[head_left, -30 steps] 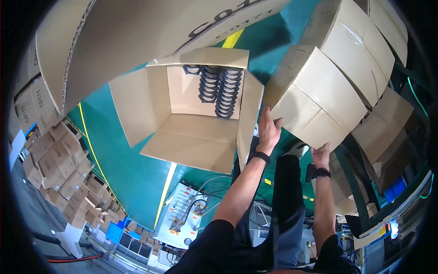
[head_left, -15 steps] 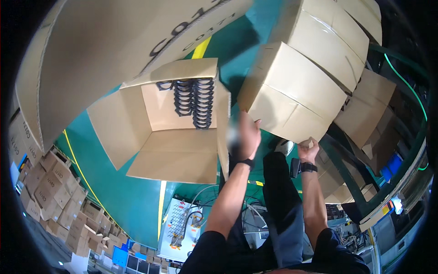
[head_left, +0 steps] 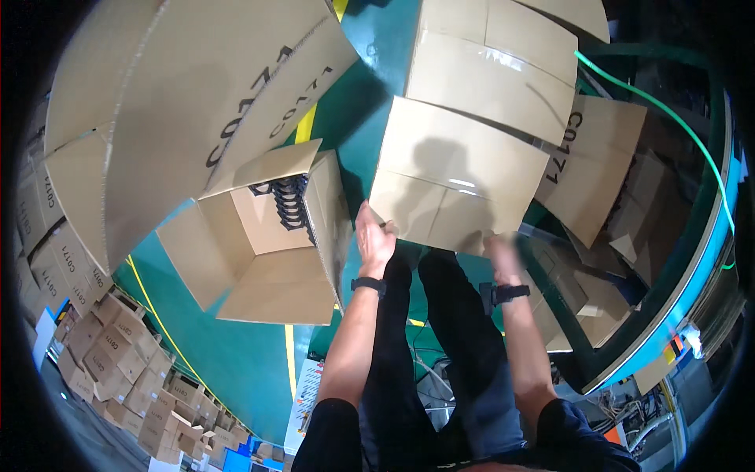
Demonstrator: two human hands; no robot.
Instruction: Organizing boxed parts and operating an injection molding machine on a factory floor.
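Left hand (head_left: pixel 375 242) grasps carton (head_left: pixel 460 169) by its lower-left corner, centre of frame. Right hand (head_left: pixel 503 259) blurred at lower-right corner; cannot tell whether fingers grip.

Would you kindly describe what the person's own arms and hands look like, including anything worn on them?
The left hand and right hand both appear ungloved, though the right is blurred. Each wrist wears a dark band: the left band and the right band, which has a blocky dark piece on its left side. The forearms are bare below dark sleeves.
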